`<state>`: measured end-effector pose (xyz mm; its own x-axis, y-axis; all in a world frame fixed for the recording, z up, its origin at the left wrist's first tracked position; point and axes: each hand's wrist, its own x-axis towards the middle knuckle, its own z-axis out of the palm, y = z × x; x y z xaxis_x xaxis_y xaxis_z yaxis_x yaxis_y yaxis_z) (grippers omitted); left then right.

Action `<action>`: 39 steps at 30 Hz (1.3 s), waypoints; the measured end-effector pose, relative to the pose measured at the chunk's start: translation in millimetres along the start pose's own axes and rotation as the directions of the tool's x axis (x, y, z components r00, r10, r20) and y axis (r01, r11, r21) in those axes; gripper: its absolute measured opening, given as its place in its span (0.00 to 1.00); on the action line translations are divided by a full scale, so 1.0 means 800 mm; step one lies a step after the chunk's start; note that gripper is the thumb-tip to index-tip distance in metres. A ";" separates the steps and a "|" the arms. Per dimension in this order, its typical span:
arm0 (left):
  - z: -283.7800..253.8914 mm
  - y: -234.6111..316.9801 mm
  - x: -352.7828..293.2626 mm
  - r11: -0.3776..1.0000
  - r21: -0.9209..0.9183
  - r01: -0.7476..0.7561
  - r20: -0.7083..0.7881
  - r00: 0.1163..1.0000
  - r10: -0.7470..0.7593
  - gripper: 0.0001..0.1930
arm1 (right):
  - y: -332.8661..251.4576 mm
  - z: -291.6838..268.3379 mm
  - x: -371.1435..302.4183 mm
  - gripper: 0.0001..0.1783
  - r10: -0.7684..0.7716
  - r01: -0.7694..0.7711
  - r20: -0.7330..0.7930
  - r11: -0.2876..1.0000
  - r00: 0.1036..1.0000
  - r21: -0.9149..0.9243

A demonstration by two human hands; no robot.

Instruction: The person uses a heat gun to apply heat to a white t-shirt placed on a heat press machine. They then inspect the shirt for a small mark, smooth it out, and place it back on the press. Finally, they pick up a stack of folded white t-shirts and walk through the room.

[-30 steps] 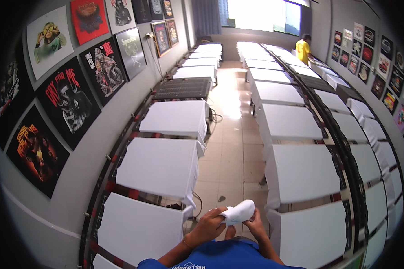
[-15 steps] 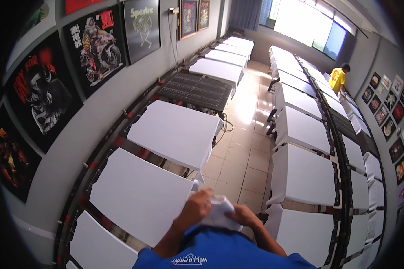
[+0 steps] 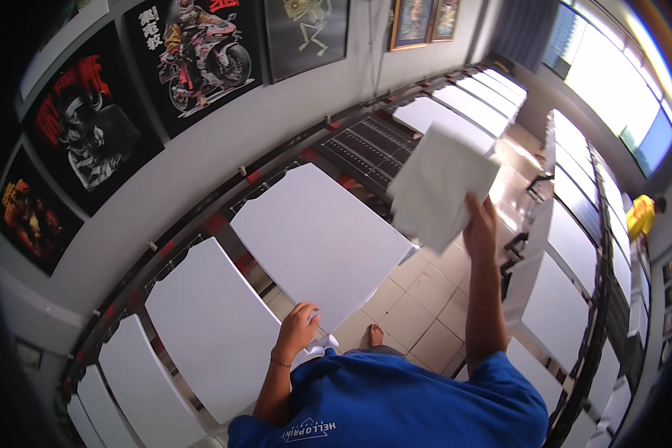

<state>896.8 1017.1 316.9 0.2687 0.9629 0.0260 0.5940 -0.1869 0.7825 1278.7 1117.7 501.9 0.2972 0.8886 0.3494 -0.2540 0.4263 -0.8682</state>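
My right hand, arm stretched forward, grips the near right edge of a flat white rectangular piece. The piece is raised above the aisle, partly in front of a bare black platen; motion blurs it, so its material cannot be told. My left hand is low, over the near corner of a platen covered in white cloth. Its fingers are bent and a little apart, with nothing seen in them. A loose fold of white cloth hangs just below that hand.
Cloth-covered platens line a rail on the left; another row stands to the right. Between them runs a tiled aisle, where one bare foot shows. A person in yellow is at the far right.
My hands, together at my waist on a white piece, have parted. The right has swung forward and up with a white piece; the left has moved down-left. The view has turned left.
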 end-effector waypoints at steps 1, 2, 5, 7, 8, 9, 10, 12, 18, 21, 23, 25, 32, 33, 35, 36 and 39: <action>0.014 -0.006 -0.008 0.997 0.004 0.076 -0.027 0.997 -0.076 0.10 | 0.000 0.002 0.056 0.26 -0.029 0.025 0.038 0.995 0.999 0.096; 0.026 -0.014 -0.021 0.988 0.011 0.154 -0.056 0.987 -0.153 0.10 | 0.012 0.000 0.105 0.25 0.013 -0.022 0.058 0.987 0.998 0.159; 0.059 -0.005 -0.056 0.952 -0.018 0.307 -0.118 0.944 -0.307 0.10 | 0.105 -0.054 0.238 0.19 0.112 -0.119 0.045 0.978 0.993 0.170; 0.088 -0.003 -0.084 0.914 -0.076 0.398 -0.152 0.902 -0.405 0.12 | 0.193 -0.129 0.275 0.18 0.244 -0.244 0.015 0.966 0.970 0.080; 0.105 -0.010 -0.108 0.885 -0.114 0.451 -0.170 0.869 -0.465 0.13 | 0.243 -0.175 0.281 0.17 0.333 -0.333 -0.015 0.943 0.943 0.001; 0.122 -0.027 -0.150 0.837 -0.117 0.534 -0.124 0.829 -0.546 0.15 | 0.291 -0.213 0.262 0.17 0.310 -0.342 -0.161 0.906 0.937 -0.251; 0.138 -0.041 -0.193 0.788 -0.119 0.604 -0.087 0.784 -0.615 0.17 | 0.334 -0.251 0.233 0.17 0.239 -0.352 -0.281 0.801 0.929 -0.483; 0.180 -0.020 -0.262 0.504 -0.353 0.788 -0.091 0.507 -0.857 0.17 | 0.407 -0.350 0.142 0.17 0.249 -0.499 -0.433 0.479 0.866 -0.722; 0.282 -0.020 -0.349 0.195 -0.254 0.947 0.052 0.215 -0.975 0.18 | 0.449 -0.470 -0.260 0.17 0.848 -0.555 -0.512 -0.493 -0.136 -0.670; 0.285 -0.047 -0.334 0.185 -0.322 0.929 0.069 0.217 -0.974 0.18 | 0.423 -0.404 -0.355 0.17 0.874 -0.463 -0.354 -0.479 -0.333 -0.746; 0.287 -0.060 -0.343 0.185 -0.397 0.899 0.058 0.225 -0.973 0.18 | 0.437 -0.349 -0.358 0.18 0.910 -0.247 -0.295 -0.369 -0.290 -0.896; 0.278 -0.074 -0.360 0.188 -0.480 0.857 0.034 0.233 -0.972 0.19 | 0.472 -0.304 -0.346 0.19 0.965 -0.167 -0.186 -0.218 -0.186 -0.962; 0.255 -0.124 -0.531 0.130 -0.764 0.632 -0.063 0.128 -0.990 0.20 | 0.514 -0.084 -0.413 0.12 0.964 0.349 0.203 0.252 -0.172 -0.903; 0.260 -0.131 -0.534 0.133 -0.803 0.580 -0.062 0.141 -0.988 0.20 | 0.538 -0.092 -0.431 0.15 0.930 0.555 0.343 0.357 -0.134 -0.751; 0.263 -0.138 -0.597 0.094 -0.872 0.481 -0.085 0.040 -0.996 0.20 | 0.534 -0.001 -0.500 0.22 0.866 0.816 0.440 0.422 -0.236 -0.394; 0.273 -0.140 -0.627 0.077 -0.901 0.427 -0.093 -0.017 -0.995 0.21 | 0.520 0.054 -0.528 0.22 0.807 0.759 0.522 0.516 -0.277 -0.396; 0.302 -0.128 -0.705 0.007 -0.977 0.213 -0.056 -0.225 -0.973 0.21 | 0.422 0.228 -0.609 0.21 0.653 0.505 0.602 0.749 -0.459 -0.428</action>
<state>867.4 446.1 72.0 -0.6810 -0.0238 -0.7319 -0.6791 0.3943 0.6191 880.0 859.7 103.1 -0.8566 -0.0273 -0.5153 0.3540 0.6956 -0.6252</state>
